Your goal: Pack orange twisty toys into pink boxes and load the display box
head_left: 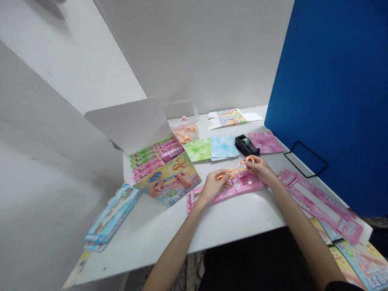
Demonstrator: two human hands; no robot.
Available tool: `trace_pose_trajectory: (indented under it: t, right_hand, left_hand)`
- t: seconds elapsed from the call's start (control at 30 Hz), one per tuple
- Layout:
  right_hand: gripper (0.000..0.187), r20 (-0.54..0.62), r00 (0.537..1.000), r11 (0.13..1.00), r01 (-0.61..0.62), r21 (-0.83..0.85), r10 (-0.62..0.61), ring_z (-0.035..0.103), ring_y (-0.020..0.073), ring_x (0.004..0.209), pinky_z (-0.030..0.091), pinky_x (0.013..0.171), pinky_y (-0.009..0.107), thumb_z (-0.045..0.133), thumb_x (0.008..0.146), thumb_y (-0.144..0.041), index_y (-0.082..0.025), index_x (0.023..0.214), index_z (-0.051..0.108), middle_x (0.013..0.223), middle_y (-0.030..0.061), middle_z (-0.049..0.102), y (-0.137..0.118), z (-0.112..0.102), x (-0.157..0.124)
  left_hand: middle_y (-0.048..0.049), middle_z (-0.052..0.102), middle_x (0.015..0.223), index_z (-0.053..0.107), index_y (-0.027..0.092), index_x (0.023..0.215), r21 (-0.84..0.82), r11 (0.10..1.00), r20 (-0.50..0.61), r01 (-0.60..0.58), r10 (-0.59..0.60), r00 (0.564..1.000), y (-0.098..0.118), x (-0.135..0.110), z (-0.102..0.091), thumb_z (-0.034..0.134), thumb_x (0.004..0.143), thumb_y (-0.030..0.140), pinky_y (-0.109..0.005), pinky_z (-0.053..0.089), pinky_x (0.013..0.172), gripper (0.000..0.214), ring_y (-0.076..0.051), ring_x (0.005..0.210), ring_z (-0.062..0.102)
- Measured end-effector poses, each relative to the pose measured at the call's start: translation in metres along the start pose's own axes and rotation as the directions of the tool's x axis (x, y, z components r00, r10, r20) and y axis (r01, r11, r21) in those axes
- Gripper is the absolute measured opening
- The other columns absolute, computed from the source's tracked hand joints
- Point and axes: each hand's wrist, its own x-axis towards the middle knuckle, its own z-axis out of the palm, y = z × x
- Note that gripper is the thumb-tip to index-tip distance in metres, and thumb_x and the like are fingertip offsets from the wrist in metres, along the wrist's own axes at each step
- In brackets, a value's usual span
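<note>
Holding an orange and white twisted toy chain (234, 171) between them, the left grip (214, 186) and right grip (258, 169) are both closed on its ends, just above a pink cardboard packaging card (233, 190).

Segmented orange-and-white twist toy (233, 170), bent in wavy curves

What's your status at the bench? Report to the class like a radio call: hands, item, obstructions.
Left hand, right hand gripping orange-and-white twist toy. Pink card packaging beneath. Black tape dispenser just beyond right hand.
</note>
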Motion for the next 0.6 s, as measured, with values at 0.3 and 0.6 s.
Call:
trace_pose_trajectory:
  t: [0.3,0.6]
  right_hand:
    - [0.033,-0.04,0.999,0.997,0.012,-0.073,-0.015,0.04,0.008,0.044,0.025,0.044,0.024,0.083,0.055,-0.039,-0.018,0.073,0.066,0.051,-0.0049,0.052,-0.0036,0.0023,-0.0018]
    - [0.034,-0.005,0.999,0.989,0.052,-0.141,-0.053,0.043,0.0099,0.046,0.03,0.045,0.025,0.079,0.061,-0.046,-0.02,0.079,0.065,0.057,-0.0035,0.055,-0.0013,-0.0011,-0.0014]
  left_hand:
    - [-0.0043,0.069,0.071,0.068,0.011,0.094,-0.002,1.0,0.018,0.017,-0.017,1.0,-0.0021,0.0007,0.0002,0.078,0.063,0.057,-0.024,0.056,0.055,0.057,-0.014,0.056,0.067]
    - [-0.0032,0.069,0.07,0.063,0.011,0.103,-0.005,0.999,0.041,0.036,-0.036,0.999,-0.0013,-0.0004,0.0007,0.078,0.067,0.05,-0.024,0.055,0.056,0.055,-0.014,0.056,0.068]
